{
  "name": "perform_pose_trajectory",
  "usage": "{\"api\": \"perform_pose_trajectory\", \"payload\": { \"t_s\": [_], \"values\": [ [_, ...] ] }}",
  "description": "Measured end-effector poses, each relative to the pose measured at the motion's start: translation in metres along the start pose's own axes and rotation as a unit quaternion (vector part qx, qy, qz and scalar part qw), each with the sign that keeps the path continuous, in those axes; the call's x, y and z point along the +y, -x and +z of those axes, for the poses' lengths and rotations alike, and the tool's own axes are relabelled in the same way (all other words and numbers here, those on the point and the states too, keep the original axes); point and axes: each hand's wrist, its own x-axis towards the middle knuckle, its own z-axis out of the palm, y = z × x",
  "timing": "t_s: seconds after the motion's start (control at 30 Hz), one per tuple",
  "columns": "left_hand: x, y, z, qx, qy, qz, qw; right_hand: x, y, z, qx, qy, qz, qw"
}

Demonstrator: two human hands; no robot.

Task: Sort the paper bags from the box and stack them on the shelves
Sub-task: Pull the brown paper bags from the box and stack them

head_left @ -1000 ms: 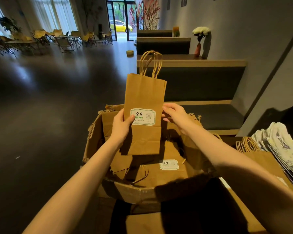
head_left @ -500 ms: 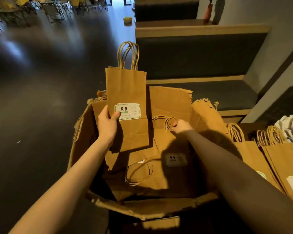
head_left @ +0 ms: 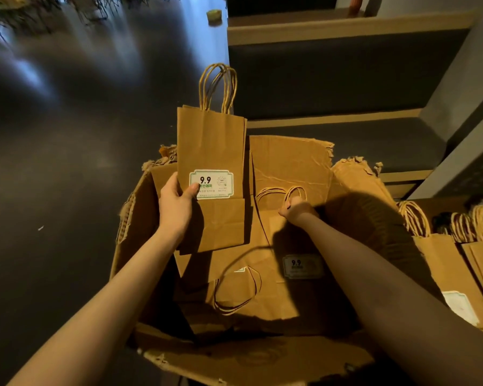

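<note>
two bags in play. left hand [head_left: 176,207] holds a flat paper bag [head_left: 211,151] upright over the box [head_left: 134,218], thumb pressed on its 9.9 label [head_left: 212,184], fingers behind it. right hand [head_left: 296,208] reaches into the box, grip curled round the twisted handle [head_left: 279,192] of a second bag [head_left: 276,246] lying flat on the loose pile. step looks like the pick-from-box stage, not stacking yet. next move probably calls for lifting the second bag clear by the handle without snagging others, then carrying both to the stacked bags [head_left: 455,263] at right.
</note>
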Motion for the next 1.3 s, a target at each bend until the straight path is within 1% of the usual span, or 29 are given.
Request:
{"api": "perform_pose_trajectory", "payload": {
  "t_s": [0.07,0.17,0.23,0.3,0.4,0.5,0.6,0.7,0.87,0.97,1.17,1.23,1.3],
  "values": [
    [0.003,0.004,-0.001,-0.002,-0.001,0.002,1.000,-0.001,0.012,-0.012,0.024,-0.015,-0.008,1.000],
    [0.011,0.014,-0.001,-0.031,-0.015,0.005,0.999,-0.006,0.039,-0.036,0.045,-0.020,-0.053,0.997],
    [0.019,0.025,-0.001,-0.054,-0.042,0.029,0.997,-0.006,0.058,-0.050,0.051,-0.019,-0.094,0.994],
    [0.029,0.037,-0.002,-0.062,-0.061,0.054,0.995,-0.007,0.077,-0.064,0.059,-0.007,-0.127,0.990],
    [0.041,0.054,-0.005,-0.043,-0.085,0.101,0.990,-0.012,0.108,-0.086,0.082,-0.008,-0.167,0.983],
    [0.046,0.064,-0.009,-0.014,-0.134,0.154,0.979,-0.019,0.145,-0.110,0.130,-0.031,-0.215,0.967],
    [0.053,0.073,-0.014,0.004,-0.170,0.151,0.974,-0.027,0.182,-0.132,0.193,-0.034,-0.255,0.947],
    [0.063,0.083,-0.015,0.027,-0.188,0.139,0.972,-0.038,0.210,-0.150,0.237,-0.071,-0.279,0.928],
    [0.084,0.099,-0.012,0.026,-0.219,0.189,0.957,-0.062,0.247,-0.171,0.274,-0.159,-0.326,0.890],
    [0.100,0.113,-0.008,0.018,-0.217,0.216,0.952,-0.073,0.262,-0.175,0.285,-0.196,-0.346,0.872],
    [0.113,0.131,-0.006,-0.014,-0.276,0.246,0.929,-0.087,0.283,-0.174,0.272,-0.253,-0.354,0.858],
    [0.113,0.134,-0.004,-0.019,-0.276,0.260,0.925,-0.090,0.288,-0.173,0.258,-0.279,-0.356,0.854],
    [0.112,0.135,-0.002,-0.015,-0.258,0.266,0.929,-0.091,0.292,-0.172,0.247,-0.318,-0.349,0.846]
  ]
}}
